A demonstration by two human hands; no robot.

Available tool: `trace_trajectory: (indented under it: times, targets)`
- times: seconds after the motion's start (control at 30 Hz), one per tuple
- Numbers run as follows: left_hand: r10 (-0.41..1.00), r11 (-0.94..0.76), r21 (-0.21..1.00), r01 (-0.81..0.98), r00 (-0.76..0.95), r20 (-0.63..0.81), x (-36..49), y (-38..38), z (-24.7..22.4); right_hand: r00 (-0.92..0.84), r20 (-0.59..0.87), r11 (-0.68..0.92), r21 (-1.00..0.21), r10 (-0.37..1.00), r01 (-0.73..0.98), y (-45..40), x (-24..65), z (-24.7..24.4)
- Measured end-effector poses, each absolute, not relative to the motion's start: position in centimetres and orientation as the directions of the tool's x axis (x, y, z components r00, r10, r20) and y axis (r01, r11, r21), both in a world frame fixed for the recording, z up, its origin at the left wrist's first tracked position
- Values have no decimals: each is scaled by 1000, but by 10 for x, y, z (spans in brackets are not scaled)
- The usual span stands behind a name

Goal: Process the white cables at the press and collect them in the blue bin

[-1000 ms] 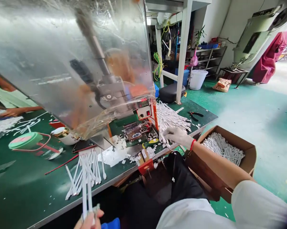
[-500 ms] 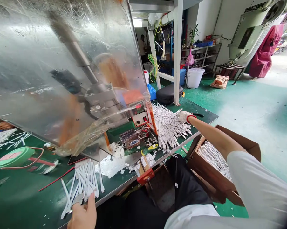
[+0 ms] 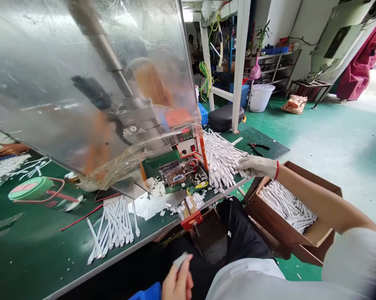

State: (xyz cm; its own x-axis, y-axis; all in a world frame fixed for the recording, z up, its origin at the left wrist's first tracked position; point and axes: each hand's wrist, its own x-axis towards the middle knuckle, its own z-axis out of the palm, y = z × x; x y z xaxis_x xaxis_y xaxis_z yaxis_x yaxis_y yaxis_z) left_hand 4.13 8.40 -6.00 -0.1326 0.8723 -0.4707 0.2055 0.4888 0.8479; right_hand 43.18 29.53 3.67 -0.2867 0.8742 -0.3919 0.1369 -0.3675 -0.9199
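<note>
My left hand, bare, is low in front of my lap, with thumb and fingers closed on a small flat grey piece. My right hand, in a white knit glove with a red cuff, reaches to the front right edge of a big pile of white strips. Its fingers are together at the strip ends; whether any strip is between them is hidden. A smaller bunch of white strips lies on the green table at the left. An open cardboard box below my right forearm holds more white strips.
A machine behind a clear plastic shield stands over the table. Pliers, a yellow-green-handled tool, white scraps, a red clamp and a green-lidded container are around it. Another person's hand is at far left.
My left hand has left the small bunch of strips and moved right, over my lap. My right hand has come nearer along the big pile, uncovering the pliers.
</note>
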Motion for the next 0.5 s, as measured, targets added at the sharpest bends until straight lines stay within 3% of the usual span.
trace_trajectory:
  times: [0.07,0.17,0.3,0.5]
  targets:
    - [891,434,887,159,71,-448,79,100,-40,-378,-335,-340,-939,863,55,264,400,33]
    - [927,287,951,118,218,-307,117,130,-15,-446,-266,-280,-959,855,34,224,349,29]
    - [952,189,970,151,214,-218,132,152,-3,-373,-243,-217,-970,895,111,199,303,22]
    - [941,291,957,16,175,-289,121,142,-3,-330,-218,-184,-974,918,132,197,281,17]
